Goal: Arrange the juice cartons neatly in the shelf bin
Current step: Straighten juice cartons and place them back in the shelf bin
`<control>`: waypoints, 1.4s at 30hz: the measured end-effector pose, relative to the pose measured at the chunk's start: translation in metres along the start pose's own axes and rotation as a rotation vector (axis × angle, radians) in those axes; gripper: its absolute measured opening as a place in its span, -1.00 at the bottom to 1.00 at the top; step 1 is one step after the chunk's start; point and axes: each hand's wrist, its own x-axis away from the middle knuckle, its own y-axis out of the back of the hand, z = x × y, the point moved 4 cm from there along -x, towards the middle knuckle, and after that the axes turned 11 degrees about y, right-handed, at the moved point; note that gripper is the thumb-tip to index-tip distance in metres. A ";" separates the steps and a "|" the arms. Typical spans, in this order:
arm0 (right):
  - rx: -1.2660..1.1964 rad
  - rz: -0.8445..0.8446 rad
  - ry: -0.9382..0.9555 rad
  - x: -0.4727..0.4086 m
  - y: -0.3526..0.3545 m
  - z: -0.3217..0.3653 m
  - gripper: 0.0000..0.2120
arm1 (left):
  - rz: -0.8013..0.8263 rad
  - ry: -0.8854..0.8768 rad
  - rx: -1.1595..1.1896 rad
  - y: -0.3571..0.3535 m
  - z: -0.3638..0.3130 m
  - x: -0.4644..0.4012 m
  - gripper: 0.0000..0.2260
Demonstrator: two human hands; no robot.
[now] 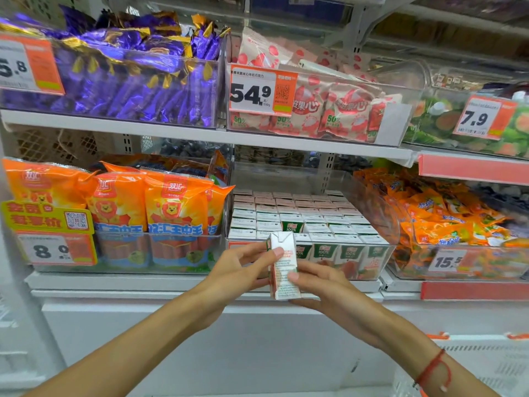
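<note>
Right now both hands are on 1 juice carton, held upright in front of the clear shelf bin on the lower shelf. Left hand curls around the carton's upper left side, thumb pressed on its face; right hand grips it lower down from the right, thumb on the printed panel, a red string bracelet at the wrist. Behind the carton, the bin is packed with rows of matching cartons, white tops showing, and 1 green-fronted carton sits lower in a gap mid-row. Orange sausage packs fill the bin to the left, orange snack packets the bin to the right. Purple wrappers sit above.
</note>
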 end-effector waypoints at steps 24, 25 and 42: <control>0.256 -0.117 0.089 0.000 0.017 -0.003 -0.61 | -0.002 0.010 0.115 0.004 0.000 -0.002 -0.82; 0.264 -0.117 0.093 0.000 0.017 -0.004 -0.60 | 0.007 0.007 0.099 0.005 0.000 -0.002 -0.80; 0.464 -0.092 0.316 0.004 0.021 0.003 -0.62 | 0.096 -0.369 -0.377 0.002 -0.006 -0.002 -0.61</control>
